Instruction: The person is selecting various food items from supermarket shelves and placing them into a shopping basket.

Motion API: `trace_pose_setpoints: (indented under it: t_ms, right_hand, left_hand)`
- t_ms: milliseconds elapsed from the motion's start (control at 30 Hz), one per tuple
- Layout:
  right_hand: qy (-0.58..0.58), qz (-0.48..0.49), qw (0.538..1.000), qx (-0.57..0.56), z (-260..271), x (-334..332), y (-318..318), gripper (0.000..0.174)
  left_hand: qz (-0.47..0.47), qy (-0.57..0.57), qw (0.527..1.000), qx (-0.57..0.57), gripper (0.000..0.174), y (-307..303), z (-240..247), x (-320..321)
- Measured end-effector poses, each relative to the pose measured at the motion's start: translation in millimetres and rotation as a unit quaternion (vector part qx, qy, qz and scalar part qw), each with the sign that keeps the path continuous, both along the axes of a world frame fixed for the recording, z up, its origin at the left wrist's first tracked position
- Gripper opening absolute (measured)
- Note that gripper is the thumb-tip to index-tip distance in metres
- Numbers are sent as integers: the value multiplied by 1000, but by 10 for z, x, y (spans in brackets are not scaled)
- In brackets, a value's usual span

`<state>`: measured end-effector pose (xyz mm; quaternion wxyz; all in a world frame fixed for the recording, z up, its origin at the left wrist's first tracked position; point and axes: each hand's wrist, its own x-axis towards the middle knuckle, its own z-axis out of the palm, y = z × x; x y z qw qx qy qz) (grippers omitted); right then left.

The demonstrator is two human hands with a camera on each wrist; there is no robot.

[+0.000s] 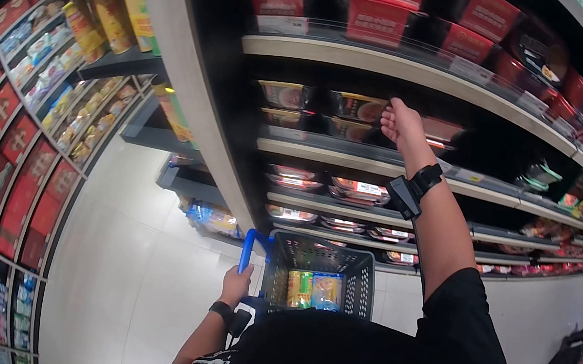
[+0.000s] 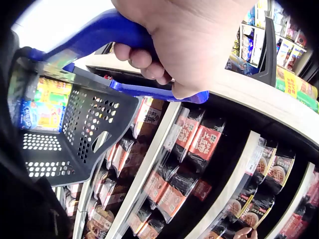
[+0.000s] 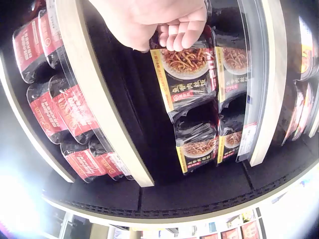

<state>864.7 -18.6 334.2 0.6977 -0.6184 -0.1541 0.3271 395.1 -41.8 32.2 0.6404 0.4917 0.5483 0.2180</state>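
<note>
My left hand [image 1: 236, 286] [image 2: 184, 40] grips the blue handle [image 1: 246, 250] [image 2: 99, 35] of a dark grey shopping basket or cart [image 1: 359, 287] [image 2: 112, 117]. Inside it lie a yellow-green pack [image 1: 300, 289] [image 2: 52, 92] and a blue one [image 1: 326, 292] [image 2: 42, 114]. At a middle shelf, my right hand [image 1: 403, 126] [image 3: 164, 22] has its fingers curled at the edge of a black boxed meal [image 1: 357, 108] [image 3: 192, 82] with a picture of a noodle-like dish; thumb and fingers appear to pinch its dark wrapping. The hand partly covers the box.
Above are red boxes [image 1: 383, 23] [image 3: 75, 112] on a shelf with a pale edge [image 1: 375, 62]. Trays of packed food [image 1: 359, 190] fill the lower shelves. A pale post [image 1: 195, 64] stands left of the shelves, with pale floor [image 1: 129, 262] below.
</note>
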Motion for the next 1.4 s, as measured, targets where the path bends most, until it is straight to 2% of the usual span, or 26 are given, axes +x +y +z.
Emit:
trace_pose_setpoints:
  t_ms: [100, 367, 400, 467, 567, 667, 700, 800, 833, 933, 967, 1033, 1067, 1100, 1133, 1167, 1200, 1233, 1267, 1300, 1333, 1400]
  right_hand:
    - [15, -9, 999, 33, 5, 33, 126, 17]
    - [23, -21, 994, 103, 4, -484, -118, 22]
    - [13, -37, 994, 104, -88, -499, -115, 26]
    - [-60, -43, 997, 27, -286, -377, -67, 42]
    - [65, -110, 992, -19, 51, -667, -201, 76]
    - [163, 100, 980, 53, -81, -402, -134, 106]
    - [182, 73, 979, 49, -88, -404, -93, 86]
    - [160, 75, 978, 110, -385, -289, -29, 64]
    - [155, 57, 975, 146, -379, -420, -105, 47]
    - [159, 45, 969, 185, -564, -592, -283, 47]
    - [185, 84, 955, 217, -610, -646, -420, 33]
    - [199, 104, 947, 230, -684, -875, -706, 37]
    - [209, 115, 942, 234, -712, -1002, -843, 38]
    - [221, 119, 940, 231, -700, -1170, -1009, 43]
    - [235, 164, 931, 225, -922, -1163, -1129, 42]
    - [249, 178, 929, 209, -1032, -1251, -1231, 42]
    - [264, 191, 926, 192, -1124, -1354, -1346, 42]
    - [278, 202, 923, 174, -1212, -1441, -1465, 42]
    - [270, 207, 927, 160, -1300, -1520, -1552, 42]
    - [262, 214, 930, 146, -1381, -1622, -1612, 43]
    - [255, 222, 932, 134, -1452, -1725, -1670, 44]
    - [242, 238, 932, 127, -1671, -1833, -1741, 47]
  left_hand:
    - [5, 35, 999, 31, 25, -3, 2, 18]
    - [3, 12, 1000, 5, 27, -19, 68, 57]
    - [2, 11, 1000, 4, 27, -23, 46, 46]
    - [-1, 5, 1000, -3, 27, -24, 53, 57]
    - [0, -12, 1000, -13, 26, -13, 40, 46]
    - [4, -17, 1000, -16, 26, -53, 46, 22]
    - [6, -18, 1000, -15, 26, -70, 49, 16]
    - [7, -14, 1000, -7, 27, -65, 28, 9]
    - [8, -13, 1000, -6, 27, -74, -3, 5]
    - [-4, 11, 1000, 19, 27, -52, -125, -24]
    - [-8, 21, 999, 34, 27, -35, -185, -32]
    - [-13, 51, 996, 74, 28, -1, -334, -42]
    - [-27, 107, 986, 122, 27, 20, -339, -50]
    - [-9, 273, 918, 288, 32, -85, -139, 4]
    - [26, 290, 841, 457, 40, -143, -35, 33]
    - [15, 286, 814, 506, 44, -167, 305, 105]
    - [16, 217, 814, 539, 41, -140, 415, 186]
    - [-11, 153, 834, 530, 37, -124, 569, 297]
    - [-64, 23, 916, 395, 35, -150, 735, 413]
    - [-152, -162, 942, 253, 47, -66, 615, 459]
    - [-182, -250, 950, 35, 61, -91, 961, 493]
    - [-192, -336, 920, -66, 80, -178, 1311, 556]
